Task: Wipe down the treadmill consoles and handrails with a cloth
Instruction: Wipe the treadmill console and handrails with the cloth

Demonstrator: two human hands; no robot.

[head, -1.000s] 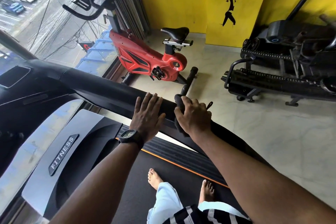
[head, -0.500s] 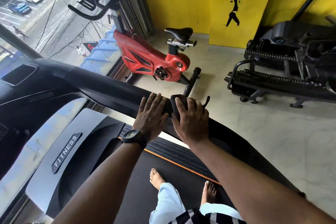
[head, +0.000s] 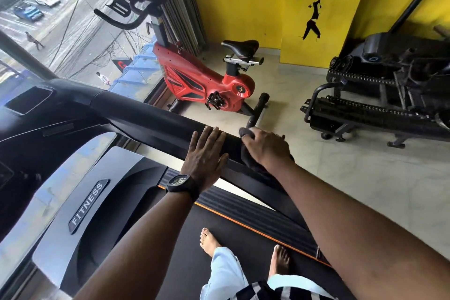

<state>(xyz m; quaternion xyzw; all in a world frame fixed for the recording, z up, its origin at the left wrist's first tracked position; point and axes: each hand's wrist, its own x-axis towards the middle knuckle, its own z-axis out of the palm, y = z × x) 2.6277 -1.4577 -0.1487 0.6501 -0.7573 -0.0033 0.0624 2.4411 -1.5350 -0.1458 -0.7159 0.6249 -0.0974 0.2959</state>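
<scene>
2 hands met 1 handrail (head: pixel 151 118): left hand (head: pixel 204 156) flat, fingers straight, holding nothing; right hand (head: pixel 267 147) curled around 1 dark cloth (head: pixel 248 161), bunched under its palm against the rail.

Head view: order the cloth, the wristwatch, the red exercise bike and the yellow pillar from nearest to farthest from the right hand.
1. Cloth: gripped by the right hand, on the handrail.
2. Wristwatch: on the left wrist.
3. Red exercise bike: on the floor beyond the handrail.
4. Yellow pillar: at the far wall.
</scene>
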